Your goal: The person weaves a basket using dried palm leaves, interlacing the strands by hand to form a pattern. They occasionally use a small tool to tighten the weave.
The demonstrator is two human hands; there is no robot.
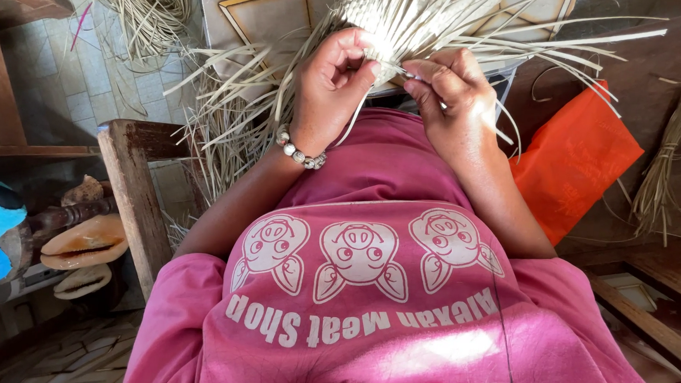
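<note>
Two hands work at the lower edge of a partly woven straw piece [400, 20] held at the top centre of the frame, above the lap. The left hand [332, 82] is curled tight, its thumb and fingertips pinching a single pale straw strand [354, 118] that hangs down from the woven edge toward the wrist, which carries a beaded bracelet [300, 152]. The right hand [454, 96] is closed as well, its fingertips nipping a thin strand end against the weave just beside the left thumb; both grips are near fully shut. Loose strand ends fan out from the piece to the left and right. By judgement, the step in hand is interlacing one strand into the woven edge. The next move would call for steady tension from the left pinch while the right fingertips guide the end under the adjoining strand. An orange plastic bag [575, 161] lies at right; a wooden post [134, 196] stands at left.
</note>
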